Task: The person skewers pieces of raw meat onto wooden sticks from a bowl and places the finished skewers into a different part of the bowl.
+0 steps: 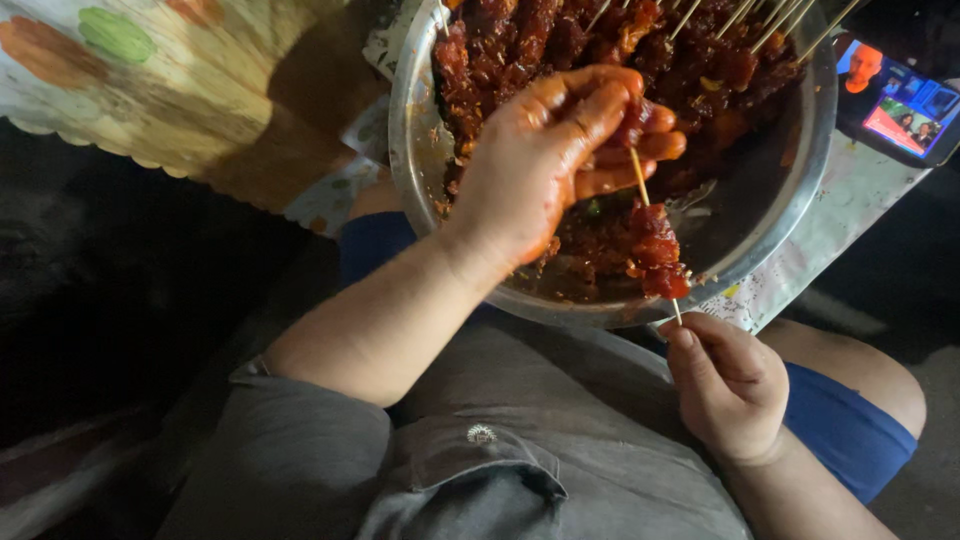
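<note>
I see my left hand point(545, 160), slick with red sauce, curled over the round shiny metal bowl point(800, 200), its grip pinched shut on a piece of red marinated meat point(632, 118) at the upper end of a thin wooden skewer point(640, 180). My right hand point(728, 385) sits just below the bowl's near rim, its grip closed on the skewer's lower end. More red meat chunks point(655, 250) are threaded on the stick just above that rim. At the bowl's far side lie finished meat skewers point(620, 40). The bowl rests on a patterned cloth point(800, 270); a lit phone point(895, 105) lies beside the bowl's right edge.
</note>
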